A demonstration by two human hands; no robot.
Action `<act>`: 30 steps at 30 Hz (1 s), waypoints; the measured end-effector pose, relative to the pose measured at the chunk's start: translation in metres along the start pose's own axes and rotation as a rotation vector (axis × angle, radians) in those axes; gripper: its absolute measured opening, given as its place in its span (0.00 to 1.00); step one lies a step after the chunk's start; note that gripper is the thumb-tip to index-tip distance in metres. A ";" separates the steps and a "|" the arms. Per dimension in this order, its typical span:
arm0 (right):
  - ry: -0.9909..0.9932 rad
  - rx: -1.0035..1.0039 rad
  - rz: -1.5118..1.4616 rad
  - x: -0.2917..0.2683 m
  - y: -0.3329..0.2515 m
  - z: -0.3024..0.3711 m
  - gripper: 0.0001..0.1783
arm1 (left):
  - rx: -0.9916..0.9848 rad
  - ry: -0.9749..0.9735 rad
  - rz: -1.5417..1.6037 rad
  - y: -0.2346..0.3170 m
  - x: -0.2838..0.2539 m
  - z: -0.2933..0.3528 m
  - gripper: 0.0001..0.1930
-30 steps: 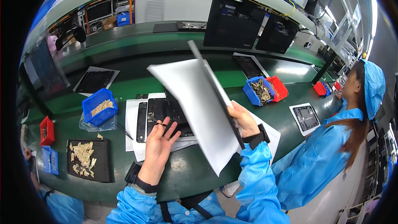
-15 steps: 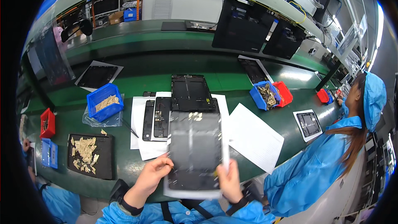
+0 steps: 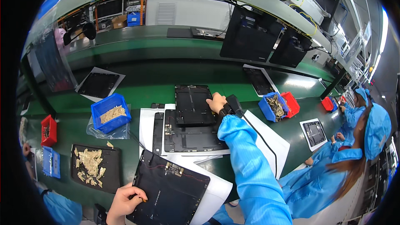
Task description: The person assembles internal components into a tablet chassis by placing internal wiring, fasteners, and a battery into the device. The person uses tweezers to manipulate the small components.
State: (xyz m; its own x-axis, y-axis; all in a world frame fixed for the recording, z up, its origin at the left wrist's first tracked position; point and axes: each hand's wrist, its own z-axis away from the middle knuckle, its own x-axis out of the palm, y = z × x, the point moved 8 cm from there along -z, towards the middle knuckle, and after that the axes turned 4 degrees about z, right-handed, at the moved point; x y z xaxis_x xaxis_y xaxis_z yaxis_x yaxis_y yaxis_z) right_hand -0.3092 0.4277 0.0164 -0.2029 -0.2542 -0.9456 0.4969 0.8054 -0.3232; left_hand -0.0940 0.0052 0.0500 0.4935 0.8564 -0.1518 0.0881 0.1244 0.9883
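Observation:
My left hand (image 3: 124, 203) grips the left edge of a flat black panel (image 3: 173, 193) with a small circuit board and thin red wires on its top face; it lies at the table's near edge, partly over a white sheet (image 3: 216, 191). My right hand (image 3: 216, 101), with a black corded strap on its wrist, is stretched forward, fingers curled on the right edge of a second black panel (image 3: 191, 105). That panel lies over the far end of an open black tablet shell (image 3: 189, 135). A narrow black strip (image 3: 158, 132) lies left of the shell.
A blue bin (image 3: 109, 112) of tan bits, a red bin (image 3: 48, 130) and a black tray (image 3: 92, 166) of tan scraps are at the left. Blue and red bins (image 3: 278, 106) stand at the right. A co-worker in blue (image 3: 358, 150) sits far right. Black boxes (image 3: 250, 33) line the back.
The panel that both hands held up has come down to the near edge. My right hand let go of it and reached forward to the far panel.

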 end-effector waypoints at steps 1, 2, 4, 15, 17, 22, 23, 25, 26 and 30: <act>-0.003 -0.001 0.002 0.003 -0.002 -0.007 0.26 | -0.002 0.001 0.002 0.000 -0.001 0.001 0.03; 0.036 0.014 -0.202 0.002 0.001 -0.014 0.25 | -0.010 -0.008 0.007 -0.002 -0.001 0.000 0.02; 0.149 -0.015 -0.487 -0.018 0.010 -0.024 0.22 | 0.003 -0.027 0.033 -0.005 0.003 -0.004 0.02; -0.125 -0.234 -0.491 -0.168 0.240 0.094 0.16 | -0.043 0.012 0.121 -0.010 0.020 -0.021 0.03; -0.230 -0.097 -0.505 -0.125 0.289 0.104 0.14 | -0.067 -0.034 0.102 -0.008 0.029 -0.024 0.02; 0.255 -0.154 0.111 -0.100 0.310 0.103 0.23 | 0.046 -0.129 -0.064 0.006 0.049 -0.026 0.01; 0.257 -0.154 0.104 -0.101 0.305 0.100 0.23 | 0.040 -0.115 -0.027 0.006 0.051 -0.024 0.01; -0.038 0.095 0.330 -0.087 0.316 0.094 0.22 | 0.034 -0.101 0.009 0.006 0.051 -0.022 0.01; -0.025 0.108 0.365 -0.084 0.318 0.093 0.21 | -0.003 -0.118 0.011 0.003 0.052 -0.021 0.01; -0.130 0.116 0.404 -0.086 0.311 0.101 0.22 | -0.033 -0.130 0.042 0.001 0.053 -0.018 0.01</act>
State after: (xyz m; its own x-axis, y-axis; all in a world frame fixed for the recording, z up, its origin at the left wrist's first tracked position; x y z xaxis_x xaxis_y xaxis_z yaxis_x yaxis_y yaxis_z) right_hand -0.0516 0.6458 -0.0070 0.1315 -0.0022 -0.9913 0.6073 0.7905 0.0788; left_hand -0.0837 0.0600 0.0434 0.6041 0.7895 -0.1084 0.0376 0.1076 0.9935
